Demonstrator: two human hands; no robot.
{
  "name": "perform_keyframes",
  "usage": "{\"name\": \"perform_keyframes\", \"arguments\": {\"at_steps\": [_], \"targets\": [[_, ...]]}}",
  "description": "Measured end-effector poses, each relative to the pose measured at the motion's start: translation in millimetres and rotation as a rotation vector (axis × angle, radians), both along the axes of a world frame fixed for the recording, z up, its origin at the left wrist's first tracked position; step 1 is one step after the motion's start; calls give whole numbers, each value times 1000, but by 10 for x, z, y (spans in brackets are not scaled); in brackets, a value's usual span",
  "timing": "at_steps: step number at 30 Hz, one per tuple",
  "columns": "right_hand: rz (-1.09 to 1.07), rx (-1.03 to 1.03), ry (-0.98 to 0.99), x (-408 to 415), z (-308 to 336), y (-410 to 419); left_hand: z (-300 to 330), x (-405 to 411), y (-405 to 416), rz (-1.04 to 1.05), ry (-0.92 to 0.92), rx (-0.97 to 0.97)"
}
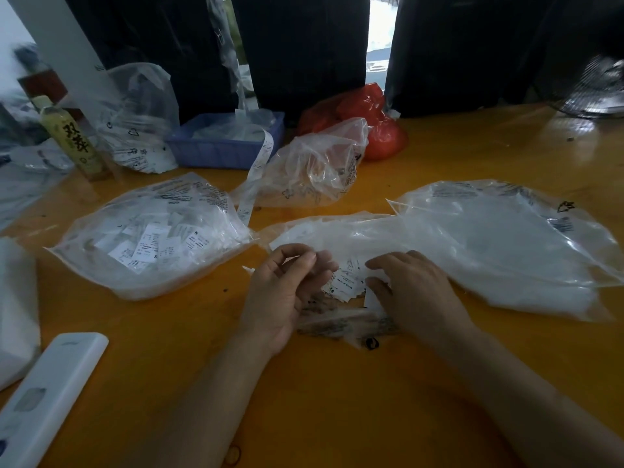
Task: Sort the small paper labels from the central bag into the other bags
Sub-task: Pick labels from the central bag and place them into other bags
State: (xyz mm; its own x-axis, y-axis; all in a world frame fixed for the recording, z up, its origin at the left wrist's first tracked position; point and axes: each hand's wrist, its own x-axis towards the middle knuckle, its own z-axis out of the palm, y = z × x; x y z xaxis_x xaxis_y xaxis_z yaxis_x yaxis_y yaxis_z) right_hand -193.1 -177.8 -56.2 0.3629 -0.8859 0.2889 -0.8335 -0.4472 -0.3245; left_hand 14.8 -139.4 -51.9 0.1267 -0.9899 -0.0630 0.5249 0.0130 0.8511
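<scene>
The central clear bag [341, 236] lies open on the orange table, with a small heap of white paper labels [347, 282] at its mouth. My left hand [287, 292] hovers just left of the heap, palm turned inward and fingers loosely curled, blurred, with nothing visible in it. My right hand [412, 288] lies palm down on the heap's right side, fingers spread over the labels, and one white label [370, 298] pokes out under the thumb. A clear bag full of labels [145, 238] lies to the left. A large clear bag [506, 244] lies to the right, and a third [314, 170] sits behind.
A long printed label strip [260, 157] hangs out of a blue basket [226, 143] at the back. A red bag [374, 130], a bottle [71, 136] and a fan [601, 92] stand along the far edge. A white device [50, 393] lies front left.
</scene>
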Motion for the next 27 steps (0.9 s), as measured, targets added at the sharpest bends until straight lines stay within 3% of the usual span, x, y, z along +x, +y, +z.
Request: {"name": "perform_keyframes", "arguments": {"at_steps": [4, 9, 12, 16, 21, 24, 27], "targets": [[-43, -15, 218, 94, -18, -25, -21, -13, -7, -30, -4, -15], [17, -96, 242, 112, 28, 5, -36, -36, -1, -29, -92, -31], [-34, -59, -118, 115, 64, 51, -23, -31, 6, -25, -105, 16], [-166, 137, -661, 52, 94, 91, -11, -13, -1, -27, -106, 41], [-154, 391, -1093, -64, 144, 68, -17, -3, -20, -40, 27, 49], [-132, 432, -1171, -81, 153, 64, -26, -13, -20, -42, 16, 47], [-115, 405, -1097, -95, 127, 72, -32, -21, -19, -38, -15, 40]]}}
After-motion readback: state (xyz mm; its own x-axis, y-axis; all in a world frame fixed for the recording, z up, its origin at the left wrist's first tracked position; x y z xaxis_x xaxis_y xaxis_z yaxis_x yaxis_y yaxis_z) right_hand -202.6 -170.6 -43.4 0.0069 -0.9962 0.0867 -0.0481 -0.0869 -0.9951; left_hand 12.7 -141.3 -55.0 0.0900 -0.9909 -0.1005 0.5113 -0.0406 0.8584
